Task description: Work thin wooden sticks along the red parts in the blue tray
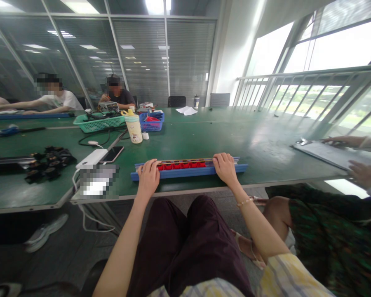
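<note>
A long blue channel (188, 172) lies on the green table near its front edge, with a silvery strip along its inside. In its middle sits a row of several red pieces (182, 165), and a thin yellow line runs along behind them. My left hand (149, 176) is curled over the channel's left part, fingers bent onto its far side. Over the right part, my right hand (225, 167) grips in the same way. Both thumbs and the undersides of the fingers are mostly hidden.
Left of the channel lie a phone (113, 154), a white power bank (92, 158) with cables and a pixelated area. Behind stand a cream bottle (134, 130), a green basket (95, 123) and a blue basket (153, 123). At right, another person's hands touch a clipboard (324, 154).
</note>
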Action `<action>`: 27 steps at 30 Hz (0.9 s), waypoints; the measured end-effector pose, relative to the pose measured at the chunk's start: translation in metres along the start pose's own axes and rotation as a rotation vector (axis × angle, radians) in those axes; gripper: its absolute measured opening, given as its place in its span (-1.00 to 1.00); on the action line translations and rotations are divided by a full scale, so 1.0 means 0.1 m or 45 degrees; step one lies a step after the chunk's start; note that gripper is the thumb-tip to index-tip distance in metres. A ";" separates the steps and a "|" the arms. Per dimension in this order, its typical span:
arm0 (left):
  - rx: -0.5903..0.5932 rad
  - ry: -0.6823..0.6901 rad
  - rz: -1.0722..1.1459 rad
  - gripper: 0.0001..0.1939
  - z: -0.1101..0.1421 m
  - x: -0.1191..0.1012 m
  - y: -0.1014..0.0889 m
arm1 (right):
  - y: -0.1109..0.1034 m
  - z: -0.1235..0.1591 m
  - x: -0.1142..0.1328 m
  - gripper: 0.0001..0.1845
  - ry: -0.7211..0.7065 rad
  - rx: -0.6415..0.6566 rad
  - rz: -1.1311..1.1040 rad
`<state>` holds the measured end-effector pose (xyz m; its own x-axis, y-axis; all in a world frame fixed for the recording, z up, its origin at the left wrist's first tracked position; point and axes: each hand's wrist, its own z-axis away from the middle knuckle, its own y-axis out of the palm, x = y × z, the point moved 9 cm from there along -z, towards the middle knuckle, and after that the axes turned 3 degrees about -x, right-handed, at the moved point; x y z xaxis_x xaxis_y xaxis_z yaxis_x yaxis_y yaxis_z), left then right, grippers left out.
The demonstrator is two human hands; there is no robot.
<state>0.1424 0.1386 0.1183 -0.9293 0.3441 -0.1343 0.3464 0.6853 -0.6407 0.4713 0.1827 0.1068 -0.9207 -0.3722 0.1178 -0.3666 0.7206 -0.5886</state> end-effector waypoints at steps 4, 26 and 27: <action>-0.008 0.003 0.002 -0.64 0.00 0.00 0.00 | -0.07 0.00 0.00 -0.70 0.000 -0.058 -0.089; -0.054 -0.080 0.034 -0.66 0.00 0.06 -0.03 | 0.00 0.00 0.02 -0.68 -0.040 -0.013 -0.021; -0.060 -0.080 0.036 -0.66 0.00 0.06 -0.03 | 0.00 0.00 0.00 -0.68 -0.032 -0.015 -0.003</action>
<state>0.1357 0.1383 0.1198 -0.9247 0.3238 -0.2000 0.3769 0.7057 -0.6000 0.4708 0.1830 0.1070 -0.9161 -0.3884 0.0994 -0.3708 0.7263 -0.5788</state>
